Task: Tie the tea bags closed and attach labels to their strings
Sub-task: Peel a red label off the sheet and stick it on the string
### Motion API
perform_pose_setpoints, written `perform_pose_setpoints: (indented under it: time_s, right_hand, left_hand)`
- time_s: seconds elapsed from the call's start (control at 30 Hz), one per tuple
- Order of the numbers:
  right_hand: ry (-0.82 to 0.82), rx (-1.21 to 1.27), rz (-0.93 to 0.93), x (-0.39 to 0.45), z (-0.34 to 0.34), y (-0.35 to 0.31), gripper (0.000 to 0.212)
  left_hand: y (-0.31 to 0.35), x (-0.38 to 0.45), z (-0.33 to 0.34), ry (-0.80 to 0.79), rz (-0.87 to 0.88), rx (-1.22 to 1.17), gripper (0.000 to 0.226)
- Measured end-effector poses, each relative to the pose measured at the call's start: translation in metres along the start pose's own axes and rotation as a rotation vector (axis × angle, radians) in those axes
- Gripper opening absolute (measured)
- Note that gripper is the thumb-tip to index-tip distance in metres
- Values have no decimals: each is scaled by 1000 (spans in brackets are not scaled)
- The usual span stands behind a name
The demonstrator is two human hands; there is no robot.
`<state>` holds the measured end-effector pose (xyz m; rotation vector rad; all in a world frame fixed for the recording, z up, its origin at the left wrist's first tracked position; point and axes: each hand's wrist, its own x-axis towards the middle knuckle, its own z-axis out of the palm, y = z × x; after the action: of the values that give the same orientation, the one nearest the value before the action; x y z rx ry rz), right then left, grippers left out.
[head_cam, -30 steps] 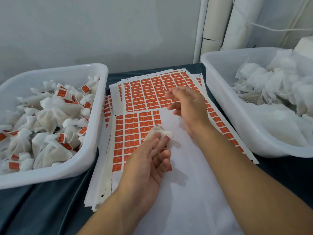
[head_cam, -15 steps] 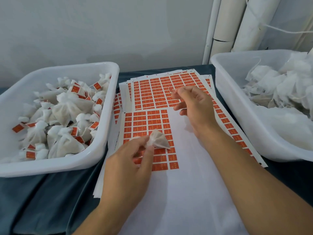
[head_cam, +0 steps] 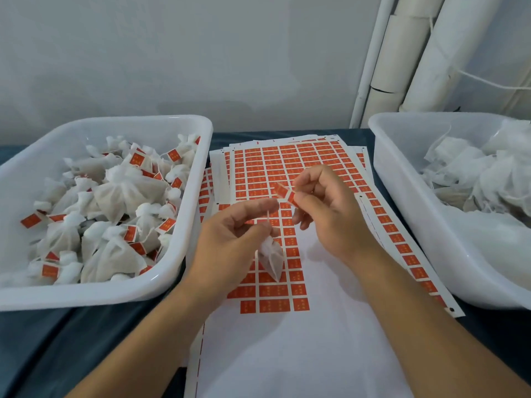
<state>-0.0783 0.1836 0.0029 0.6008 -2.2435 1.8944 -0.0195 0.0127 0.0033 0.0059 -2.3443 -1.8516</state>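
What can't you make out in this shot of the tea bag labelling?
All head view:
- Print on the orange label pinched by the right hand: too small, blurred.
- The tea bag knot: hidden behind the left hand fingers.
- The right tub: cut off by the frame edge.
- String path: too thin.

Soft, even, bright light casts only faint shadows; wide-angle bending shows at the edges, with slight overall softness.

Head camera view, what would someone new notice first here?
Probably the orange label sheets spread across the middle, with the right hand pinching one peeled label above them. The left hand dangles a tea bag by its string, beside the left bin of labelled bags.
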Motion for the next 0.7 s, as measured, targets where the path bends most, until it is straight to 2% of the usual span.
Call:
perform_pose_setpoints:
  time_s: [0.13, 0.27, 0.47, 0.6, 0.7]
  right_hand:
    - [-180, -58, -59, -8, 2, -3, 8]
    - [-243, -163, -101, -12, 8, -5, 11]
    - [-224, -199, -92, -14, 10, -7, 12]
    - [-102, -136, -26, -9, 5, -7, 6]
    - [-74, -126, 53, -7, 5, -7, 9]
  left_hand:
    - [-8, 1, -5, -127, -47, -84, 30]
    - [-16, -3, -11, -247, -24, -116, 43]
    - [-22, -1, -16, -245, -5, -98, 45]
    - [-25, 3, -18, -183, -97, -289, 33]
    - [-24, 4, -16, -185, -123, -390, 34]
